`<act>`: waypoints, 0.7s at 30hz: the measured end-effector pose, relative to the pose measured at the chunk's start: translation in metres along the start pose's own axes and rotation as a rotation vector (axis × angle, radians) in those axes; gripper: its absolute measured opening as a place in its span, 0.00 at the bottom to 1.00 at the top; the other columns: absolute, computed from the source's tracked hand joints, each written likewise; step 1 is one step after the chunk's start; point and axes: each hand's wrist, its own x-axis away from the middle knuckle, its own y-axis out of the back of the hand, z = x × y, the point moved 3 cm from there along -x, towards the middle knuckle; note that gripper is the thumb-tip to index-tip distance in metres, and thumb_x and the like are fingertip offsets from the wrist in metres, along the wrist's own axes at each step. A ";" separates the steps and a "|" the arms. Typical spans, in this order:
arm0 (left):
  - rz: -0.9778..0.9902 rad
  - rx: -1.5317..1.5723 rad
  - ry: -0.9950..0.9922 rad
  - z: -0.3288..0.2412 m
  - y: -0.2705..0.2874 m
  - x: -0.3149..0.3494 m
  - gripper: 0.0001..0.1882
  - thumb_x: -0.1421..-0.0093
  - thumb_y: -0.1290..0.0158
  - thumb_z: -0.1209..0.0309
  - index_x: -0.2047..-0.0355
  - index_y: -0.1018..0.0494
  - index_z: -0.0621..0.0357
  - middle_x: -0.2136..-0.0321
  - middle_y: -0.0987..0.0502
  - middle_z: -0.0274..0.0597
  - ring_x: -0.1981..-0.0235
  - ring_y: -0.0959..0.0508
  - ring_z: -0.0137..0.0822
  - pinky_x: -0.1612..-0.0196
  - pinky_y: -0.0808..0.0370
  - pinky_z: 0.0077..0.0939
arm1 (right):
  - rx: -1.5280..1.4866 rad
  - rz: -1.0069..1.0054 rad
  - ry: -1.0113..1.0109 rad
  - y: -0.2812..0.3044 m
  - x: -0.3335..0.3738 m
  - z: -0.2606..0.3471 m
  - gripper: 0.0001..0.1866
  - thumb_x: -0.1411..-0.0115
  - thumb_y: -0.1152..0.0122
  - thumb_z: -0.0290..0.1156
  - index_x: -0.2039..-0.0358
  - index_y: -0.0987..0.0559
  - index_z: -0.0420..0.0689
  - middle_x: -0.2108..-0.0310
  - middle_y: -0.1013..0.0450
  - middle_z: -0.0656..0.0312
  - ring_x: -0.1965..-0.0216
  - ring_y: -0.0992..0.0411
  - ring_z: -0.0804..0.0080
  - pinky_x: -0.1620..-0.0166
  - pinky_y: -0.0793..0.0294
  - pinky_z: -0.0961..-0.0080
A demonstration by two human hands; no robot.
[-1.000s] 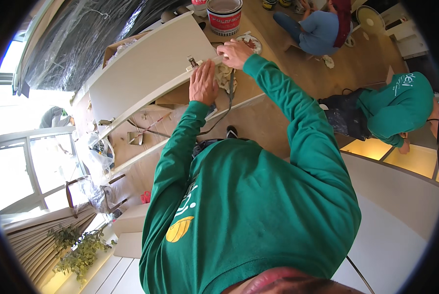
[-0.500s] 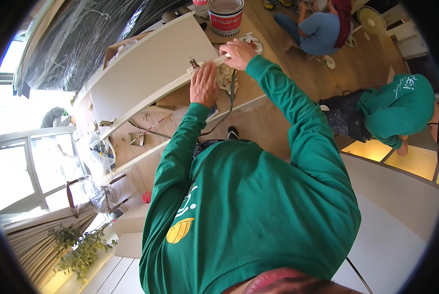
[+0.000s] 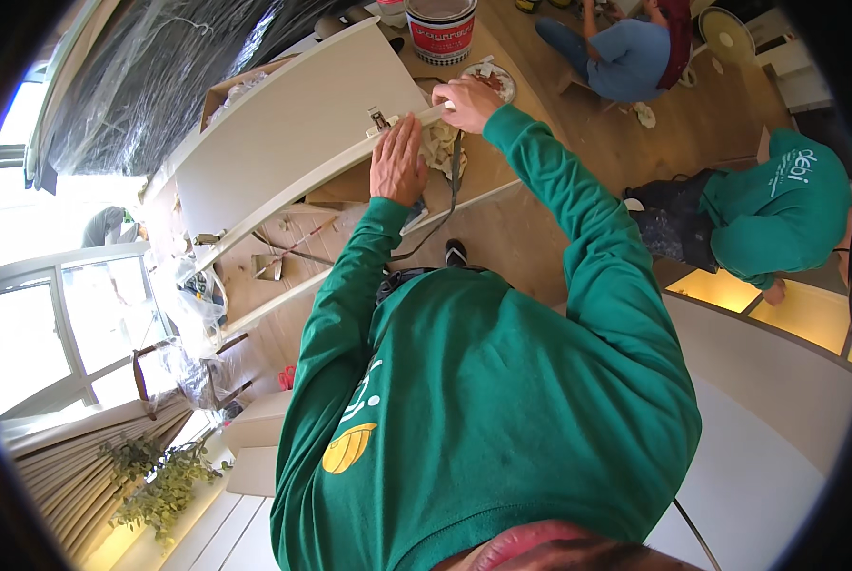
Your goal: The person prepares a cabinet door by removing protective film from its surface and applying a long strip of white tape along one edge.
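Observation:
A pale beige cabinet door [image 3: 297, 119] stands tilted on its edge, with a metal hinge [image 3: 379, 121] near its right end and another hinge [image 3: 205, 239] towards its left end. Flat against the door's near edge lies my left hand [image 3: 398, 160], fingers stretched out, just below the right hinge. At the door's right corner, the curled fingers of my right hand [image 3: 466, 103] pinch a small white piece [image 3: 449, 106]. Most of that piece is hidden, so its kind cannot be told. A dark strap [image 3: 455, 176] hangs below this corner.
A red and white paint can [image 3: 440, 33] and a round dish [image 3: 492, 80] stand beyond my right hand. Crumpled paper [image 3: 438, 150] lies under the door's corner. Plastic sheeting [image 3: 169, 86] hangs at far left. One person [image 3: 778, 209] bends at right; another [image 3: 626, 57] sits farther back.
The whole view has shifted slightly. Both hands stay at the same places on the door, with the right hand still at its corner.

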 end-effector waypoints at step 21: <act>-0.045 0.019 -0.005 0.009 -0.004 0.001 0.39 0.49 0.41 0.77 0.34 0.36 0.59 0.33 0.35 0.46 0.35 0.33 0.47 0.33 0.36 0.43 | -0.027 0.086 -0.076 -0.003 -0.003 -0.007 0.08 0.45 0.39 0.35 0.66 0.20 0.46 0.64 0.21 0.50 0.56 0.24 0.48 0.51 0.26 0.54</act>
